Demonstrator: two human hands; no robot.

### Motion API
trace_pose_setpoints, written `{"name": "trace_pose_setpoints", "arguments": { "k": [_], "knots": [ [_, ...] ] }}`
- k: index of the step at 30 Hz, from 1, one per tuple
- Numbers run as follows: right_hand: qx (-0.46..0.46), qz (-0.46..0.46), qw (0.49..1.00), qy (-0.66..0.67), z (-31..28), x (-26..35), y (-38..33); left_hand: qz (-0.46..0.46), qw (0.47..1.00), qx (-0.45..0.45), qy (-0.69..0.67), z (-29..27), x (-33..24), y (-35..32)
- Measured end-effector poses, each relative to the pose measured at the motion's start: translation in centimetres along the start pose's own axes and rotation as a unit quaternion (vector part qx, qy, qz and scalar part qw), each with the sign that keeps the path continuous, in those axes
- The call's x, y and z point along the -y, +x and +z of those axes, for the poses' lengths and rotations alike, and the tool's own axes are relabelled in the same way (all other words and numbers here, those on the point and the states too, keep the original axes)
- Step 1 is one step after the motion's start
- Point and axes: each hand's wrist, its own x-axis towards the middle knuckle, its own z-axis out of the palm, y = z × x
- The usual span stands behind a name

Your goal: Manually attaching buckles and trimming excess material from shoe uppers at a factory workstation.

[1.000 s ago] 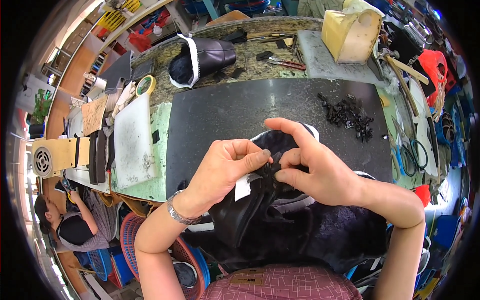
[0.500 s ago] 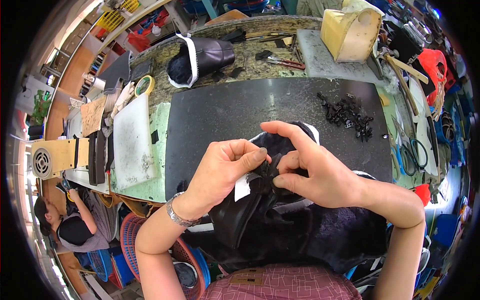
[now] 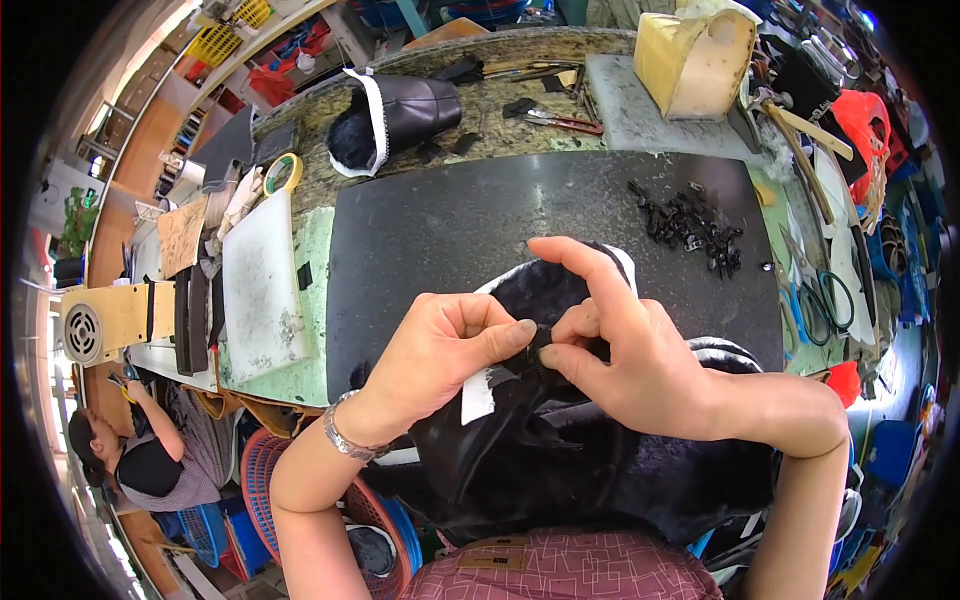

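Note:
A black fur-lined boot upper (image 3: pixel 510 440) with white edging lies across my lap and over the near edge of the dark work mat. My left hand (image 3: pixel 455 345) is closed in a pinch on the dark zipper end of the upper, thumb and index finger pressed together. Right beside it, my right hand (image 3: pixel 640 360) pinches the same zipper with thumb and bent fingers, its index finger raised. Whether a small slider sits between the fingertips is hidden. A white tape tab (image 3: pixel 478 396) sticks out under my left hand. Small black zipper sliders (image 3: pixel 690 228) lie heaped on the mat.
Another boot upper (image 3: pixel 415 112) lies at the back of the bench. A white board (image 3: pixel 262 290) and tape roll (image 3: pixel 283 174) are at the left. Scissors (image 3: pixel 828 305), a hammer (image 3: pixel 810 130) and a yellowish block (image 3: pixel 695 65) stand right. A co-worker (image 3: pixel 140 440) sits at the left.
Both hands have moved slightly lower, with the fingertips drawn closer together at the zipper. The scene has shifted a little to the left.

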Motion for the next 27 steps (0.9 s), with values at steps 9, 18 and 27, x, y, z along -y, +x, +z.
{"name": "trace_pose_setpoints", "arguments": {
  "k": [9,18,27],
  "knots": [
    [-0.040,-0.099,0.992,-0.067,0.4,-0.8,0.0,-0.018,0.998,0.033,-0.044,0.4,0.0,0.1],
    [-0.082,-0.326,0.909,-0.245,0.1,-1.6,0.2,-0.015,0.994,-0.005,-0.109,0.6,-0.1,0.5],
    [-0.128,-0.520,0.757,-0.375,1.3,-2.8,0.0,0.093,0.993,-0.046,-0.050,1.1,1.5,0.5]
  ]
}}
